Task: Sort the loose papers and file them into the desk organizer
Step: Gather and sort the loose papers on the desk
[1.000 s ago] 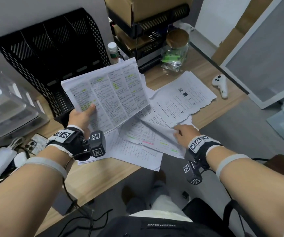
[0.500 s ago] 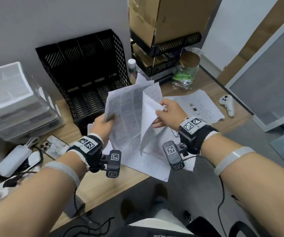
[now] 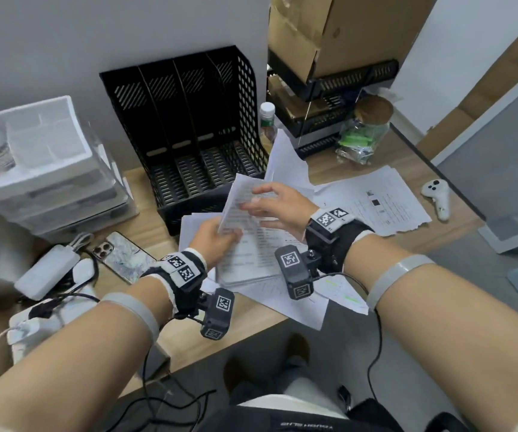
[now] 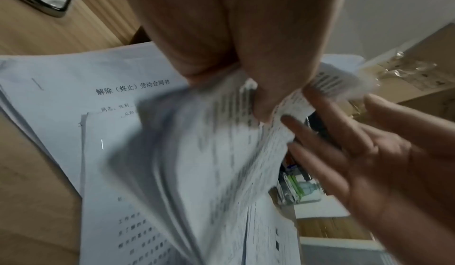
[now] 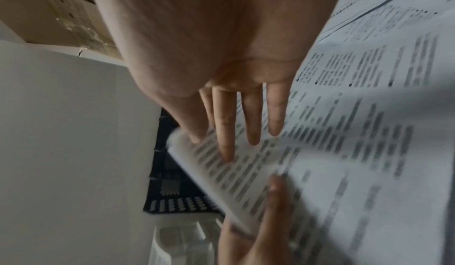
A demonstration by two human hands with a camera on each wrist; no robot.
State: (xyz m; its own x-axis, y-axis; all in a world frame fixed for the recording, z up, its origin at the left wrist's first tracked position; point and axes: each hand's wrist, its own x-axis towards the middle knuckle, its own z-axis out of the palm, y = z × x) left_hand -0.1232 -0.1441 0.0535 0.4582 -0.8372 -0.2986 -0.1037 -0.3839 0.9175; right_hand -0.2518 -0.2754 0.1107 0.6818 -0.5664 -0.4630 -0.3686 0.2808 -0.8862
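Note:
I hold a folded sheaf of printed papers [image 3: 245, 244] just above the desk, in front of the black mesh desk organizer [image 3: 189, 135]. My left hand [image 3: 229, 232] grips its left edge, thumb on top, as the left wrist view shows on the blurred sheaf [image 4: 197, 172]. My right hand [image 3: 257, 198] lies on the top sheet with straight fingers [image 5: 248, 125] pressing it flat. The organizer's upright slots hold nothing that I can see. More loose papers [image 3: 376, 207] lie spread on the desk at the right and under the sheaf, among them a titled sheet [image 4: 123, 90].
A phone [image 3: 123, 257] and white chargers with cables [image 3: 46, 272] lie at the left. White drawer boxes [image 3: 39, 169] stand beside the organizer. A small bottle [image 3: 267, 120], a glass jar [image 3: 363, 132], stacked trays with cardboard boxes [image 3: 329, 42] and a white controller [image 3: 436, 198] are at the right.
My right hand left the desk papers, took a sheet up to the sheaf, and now presses it flat with straight fingers. The sheaf has come down lower and flatter.

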